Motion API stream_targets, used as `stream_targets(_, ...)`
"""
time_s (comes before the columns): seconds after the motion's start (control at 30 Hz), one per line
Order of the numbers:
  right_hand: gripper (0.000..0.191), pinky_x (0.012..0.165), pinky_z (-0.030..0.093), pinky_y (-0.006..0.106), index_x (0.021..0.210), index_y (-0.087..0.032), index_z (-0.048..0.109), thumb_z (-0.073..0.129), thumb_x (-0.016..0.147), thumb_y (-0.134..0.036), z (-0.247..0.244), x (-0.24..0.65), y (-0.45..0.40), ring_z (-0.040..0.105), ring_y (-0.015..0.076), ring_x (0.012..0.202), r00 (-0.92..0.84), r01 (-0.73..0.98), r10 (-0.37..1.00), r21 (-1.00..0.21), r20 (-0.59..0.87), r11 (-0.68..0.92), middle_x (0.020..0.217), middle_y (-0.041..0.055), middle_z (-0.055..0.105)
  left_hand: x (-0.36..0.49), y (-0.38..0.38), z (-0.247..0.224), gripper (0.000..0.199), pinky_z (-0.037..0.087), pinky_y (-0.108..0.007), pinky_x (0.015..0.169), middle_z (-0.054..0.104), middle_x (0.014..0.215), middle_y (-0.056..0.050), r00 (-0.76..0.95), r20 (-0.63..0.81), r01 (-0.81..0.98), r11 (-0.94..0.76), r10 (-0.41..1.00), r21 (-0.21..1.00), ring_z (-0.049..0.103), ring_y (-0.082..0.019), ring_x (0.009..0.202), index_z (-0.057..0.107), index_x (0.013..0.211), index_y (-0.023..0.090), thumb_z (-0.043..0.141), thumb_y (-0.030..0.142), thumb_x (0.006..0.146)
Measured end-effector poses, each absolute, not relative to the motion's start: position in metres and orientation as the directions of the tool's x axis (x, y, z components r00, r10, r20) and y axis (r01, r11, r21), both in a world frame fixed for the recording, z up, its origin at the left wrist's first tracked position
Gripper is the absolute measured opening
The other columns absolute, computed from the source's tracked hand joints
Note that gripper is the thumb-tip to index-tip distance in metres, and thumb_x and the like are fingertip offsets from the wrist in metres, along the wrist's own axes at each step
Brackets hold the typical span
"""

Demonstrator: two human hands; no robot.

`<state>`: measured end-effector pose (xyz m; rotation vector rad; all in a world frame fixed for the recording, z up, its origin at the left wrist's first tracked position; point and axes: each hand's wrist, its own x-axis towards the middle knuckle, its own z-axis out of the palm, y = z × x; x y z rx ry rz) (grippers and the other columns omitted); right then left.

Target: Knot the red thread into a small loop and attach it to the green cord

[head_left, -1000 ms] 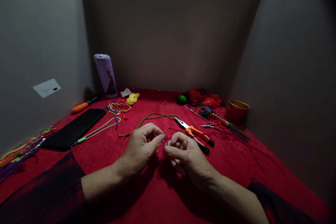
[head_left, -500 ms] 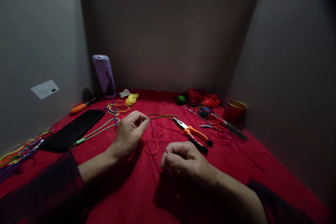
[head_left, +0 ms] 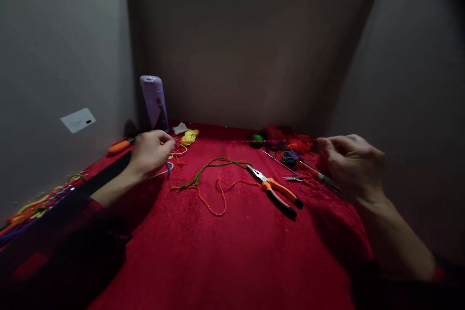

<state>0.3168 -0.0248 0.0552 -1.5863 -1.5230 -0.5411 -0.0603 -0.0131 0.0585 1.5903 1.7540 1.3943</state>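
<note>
A thin dark reddish thread (head_left: 240, 142) runs nearly level between my hands, faint against the dark wall. My left hand (head_left: 150, 152) pinches one end at the left, above the black phone-like slab. Far to the right, my right hand (head_left: 352, 162) is closed on the other end, raised over the table. Below the thread, a green cord (head_left: 214, 161) lies in an arc on the red cloth. An orange-red cord (head_left: 218, 213) curls beside it. The pliers (head_left: 271, 189) with orange and black handles lie to their right, jaws towards the green cord.
Small scissors (head_left: 294, 179), a green yarn ball (head_left: 257, 141) and tangled red yarn (head_left: 301, 144) lie at the right. A purple bottle (head_left: 154, 101) stands back left. Coloured cords (head_left: 43, 206) and an orange-handled tool (head_left: 119, 147) lie at the left. Grey walls enclose the table.
My hands have moved far apart and up, left hand leftward and right hand rightward, drawing the dark thread out between them. The view has shifted slightly.
</note>
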Motion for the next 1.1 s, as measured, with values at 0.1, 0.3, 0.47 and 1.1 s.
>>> stream_targets(0.1, 0.024, 0.054, 0.042, 0.033, 0.099, -0.018, 0.067, 0.057, 0.080, -0.028, 0.044, 0.297, -0.026, 0.057, 0.0196, 0.069, 0.087, 0.988, 0.698, -0.151, 0.711, 0.031, 0.113, 0.0134, 0.055, -0.040, -0.021, 0.050, 0.011, 0.027, -0.022, 0.034, 0.054, 0.044, -0.002, -0.062, 0.060, 0.441, -0.027, 0.996, 0.897, 0.042, -0.010, 0.036, 0.062, 0.054, 0.015, 0.064, 0.020, 0.063)
stream_targets(0.3, 0.030, 0.083, 0.047, 0.035, 0.115, -0.015, 0.054, 0.048, 0.086, -0.017, 0.022, 0.204, -0.075, 0.055, 0.0208, 0.098, -0.323, 0.612, 0.689, -0.412, 0.649, 0.675, 0.115, 0.0119, 0.054, -0.005, -0.050, 0.036, 0.014, 0.026, -0.018, 0.033, 0.056, 0.044, -0.001, 0.257, -0.189, 0.324, 0.100, 0.948, 0.941, 0.041, -0.007, 0.031, 0.062, 0.064, 0.014, 0.061, 0.027, 0.068)
stream_targets(0.47, 0.057, 0.071, 0.048, 0.030, 0.130, -0.016, 0.036, 0.061, 0.078, -0.016, -0.002, 0.175, -0.095, 0.058, 0.0144, 0.074, -0.418, 0.440, 0.827, -0.713, 0.377, 0.547, 0.104, 0.0083, 0.061, 0.007, -0.065, 0.037, 0.017, 0.029, -0.017, 0.037, 0.054, 0.046, 0.003, 0.416, -0.217, 0.253, 0.117, 0.883, 0.960, 0.042, -0.006, 0.036, 0.058, 0.066, 0.013, 0.063, 0.029, 0.069)
stream_targets(1.1, 0.020, 0.054, 0.031, 0.022, 0.072, -0.017, 0.048, 0.042, 0.091, -0.023, -0.004, 0.188, -0.088, 0.038, 0.0091, 0.057, -0.397, 0.355, 0.857, -0.806, 0.328, 0.473, 0.063, -0.0038, 0.043, 0.011, -0.075, 0.036, 0.021, 0.034, -0.018, 0.036, 0.058, 0.052, 0.001, 0.446, -0.257, 0.257, 0.153, 0.857, 0.954, 0.049, -0.009, 0.037, 0.056, 0.078, 0.015, 0.058, 0.035, 0.074)
